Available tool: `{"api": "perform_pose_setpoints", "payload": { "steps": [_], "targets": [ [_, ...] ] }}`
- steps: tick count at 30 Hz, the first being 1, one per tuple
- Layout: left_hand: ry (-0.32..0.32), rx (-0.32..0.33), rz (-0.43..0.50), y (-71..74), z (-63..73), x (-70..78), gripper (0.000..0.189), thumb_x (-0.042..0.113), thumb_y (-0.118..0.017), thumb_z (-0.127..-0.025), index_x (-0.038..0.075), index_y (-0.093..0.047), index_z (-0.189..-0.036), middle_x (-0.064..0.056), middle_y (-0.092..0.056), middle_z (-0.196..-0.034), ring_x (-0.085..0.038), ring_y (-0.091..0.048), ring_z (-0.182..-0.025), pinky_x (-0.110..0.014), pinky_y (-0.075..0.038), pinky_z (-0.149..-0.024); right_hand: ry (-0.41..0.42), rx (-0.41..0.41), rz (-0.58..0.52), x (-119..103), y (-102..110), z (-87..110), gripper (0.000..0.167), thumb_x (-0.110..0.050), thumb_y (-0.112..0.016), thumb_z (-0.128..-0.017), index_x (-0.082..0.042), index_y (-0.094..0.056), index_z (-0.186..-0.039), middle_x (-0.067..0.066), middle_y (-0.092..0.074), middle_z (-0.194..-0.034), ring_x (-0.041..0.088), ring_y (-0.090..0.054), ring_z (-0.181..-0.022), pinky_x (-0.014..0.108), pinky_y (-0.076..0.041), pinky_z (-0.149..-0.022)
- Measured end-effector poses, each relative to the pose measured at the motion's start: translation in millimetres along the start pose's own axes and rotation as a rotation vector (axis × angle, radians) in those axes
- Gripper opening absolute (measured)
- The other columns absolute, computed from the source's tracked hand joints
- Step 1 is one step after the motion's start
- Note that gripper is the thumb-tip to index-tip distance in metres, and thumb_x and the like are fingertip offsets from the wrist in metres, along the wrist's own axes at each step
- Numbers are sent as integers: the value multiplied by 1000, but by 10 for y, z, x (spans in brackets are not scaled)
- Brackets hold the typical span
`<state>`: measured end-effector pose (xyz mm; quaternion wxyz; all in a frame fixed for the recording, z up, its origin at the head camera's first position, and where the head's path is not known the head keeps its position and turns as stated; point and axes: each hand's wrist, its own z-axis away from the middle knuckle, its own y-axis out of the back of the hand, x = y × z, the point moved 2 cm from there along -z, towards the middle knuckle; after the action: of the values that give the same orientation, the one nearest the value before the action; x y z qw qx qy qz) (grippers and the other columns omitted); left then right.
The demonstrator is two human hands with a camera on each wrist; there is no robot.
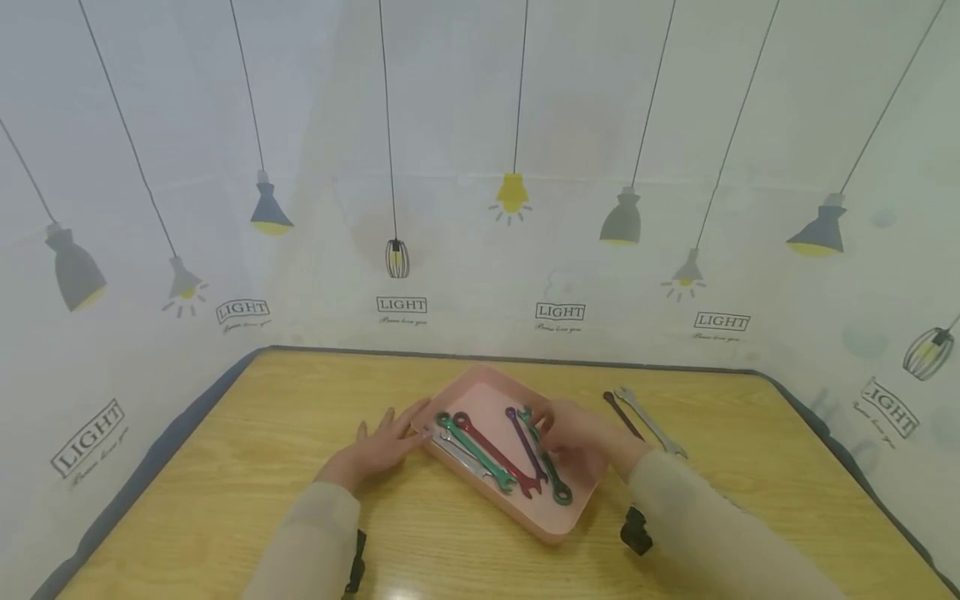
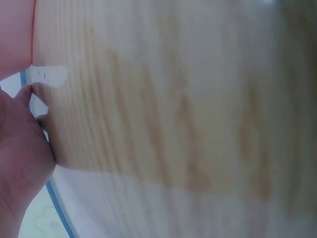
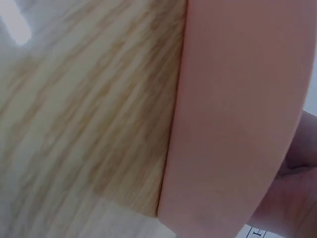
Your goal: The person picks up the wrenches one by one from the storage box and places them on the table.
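A pink tray (image 1: 480, 379) holds several combination wrenches. My left hand (image 1: 384, 446) lies at its left corner, fingers spread and fingertips at the rim. Nearest that hand are a silver wrench (image 1: 465, 454), a green wrench (image 1: 480, 452) and a red wrench (image 1: 498, 457). Further right lies a purple wrench (image 1: 527, 448). Reaching over the right side, my right hand (image 1: 573, 427) pinches the upper part of a dark green wrench (image 1: 553, 475), whose ring end lies low in the tray. In the right wrist view, the tray's wall (image 3: 237, 109) hides most of this hand.
On the wooden table (image 1: 262, 467), right of the tray, lie a silver wrench (image 1: 651, 422) and a dark wrench (image 1: 621, 412), partly behind the right forearm. A pale wall covering (image 1: 480, 250) printed with lamps stands along the table's back and sides.
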<state>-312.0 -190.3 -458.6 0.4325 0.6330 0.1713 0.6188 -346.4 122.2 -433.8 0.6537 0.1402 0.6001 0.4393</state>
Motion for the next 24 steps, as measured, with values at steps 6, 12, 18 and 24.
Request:
{"api": "perform_pose_setpoints", "payload": {
  "steps": [6,12,18,24],
  "targets": [
    [0,0,-14,23,-17,8,64,52,-36,-102,29,-13,-158,-8,-14,-162,-41,3,-146,-66,14,-108,25,39,52,-9,-56,-31,37,-2,-81,-76,-7,-68,-110,5,-63,-88,17,-61,-75,29,-55,-66],
    [-9,-5,-2,18,-37,6,64,51,-37,-102,29,-14,-158,-8,-14,-162,-40,5,-146,-66,15,-107,2,66,90,-4,-75,-43,37,-3,-81,-76,-8,-69,-110,5,-63,-91,17,-62,-76,29,-56,-65],
    [-14,-8,8,-1,-39,0,64,51,-37,-102,30,-13,-158,-7,-14,-162,-40,5,-146,-65,15,-107,-6,65,124,-40,-83,-34,35,0,-81,-74,-11,-70,-105,4,-65,-93,16,-63,-78,29,-56,-68],
    [2,-12,2,0,-14,-22,64,51,-36,-102,30,-12,-158,-8,-15,-162,-40,5,-146,-66,14,-107,-29,47,167,-119,-112,-10,36,2,-79,-72,-13,-70,-103,5,-63,-90,17,-62,-75,28,-55,-65]
  ]
}}
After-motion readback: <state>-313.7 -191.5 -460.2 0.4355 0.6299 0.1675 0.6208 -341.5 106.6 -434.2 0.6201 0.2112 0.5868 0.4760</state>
